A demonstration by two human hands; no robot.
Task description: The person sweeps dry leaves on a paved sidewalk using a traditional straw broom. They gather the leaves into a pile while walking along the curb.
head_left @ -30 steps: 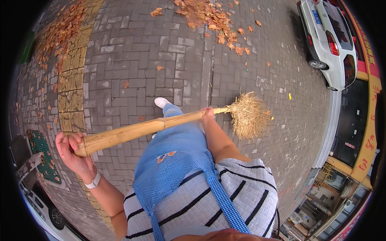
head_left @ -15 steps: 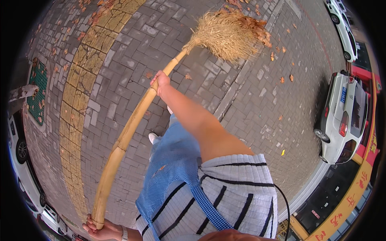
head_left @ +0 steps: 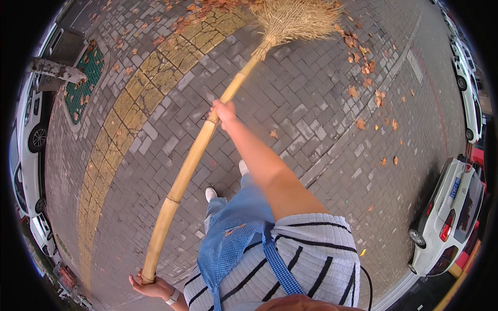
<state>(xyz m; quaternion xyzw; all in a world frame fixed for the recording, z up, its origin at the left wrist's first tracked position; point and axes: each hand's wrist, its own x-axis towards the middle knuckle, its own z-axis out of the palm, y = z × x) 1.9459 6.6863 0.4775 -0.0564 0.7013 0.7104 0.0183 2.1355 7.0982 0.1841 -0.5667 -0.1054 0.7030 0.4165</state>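
A long broom [head_left: 181,179] with a thick bamboo handle slants from the lower left to the top of the view. My right hand [head_left: 224,113] is wrapped round the upper part of the handle, my arm stretched forward. Down at the handle's butt end, my left hand [head_left: 154,287] holds it with the fingers curled partly round. The straw bristles [head_left: 295,18] fan out over the paving at the far edge, their tips partly cut off by the picture. Dry brown leaves [head_left: 367,67] lie scattered to the right of the bristles, and more leaves [head_left: 207,9] lie to their left.
Grey brick paving [head_left: 290,103] is crossed by a yellow tactile strip [head_left: 124,109] on the left. Beyond that are a tree trunk [head_left: 57,70] in a green grate [head_left: 85,85] and parked cars [head_left: 31,135]. A white car [head_left: 448,217] stands at right, past a pale kerb line [head_left: 332,153].
The broom head has swung forward and left, away from the kerb line toward the yellow strip. Leaves it was touching now lie strewn at its right. Both hands keep their hold.
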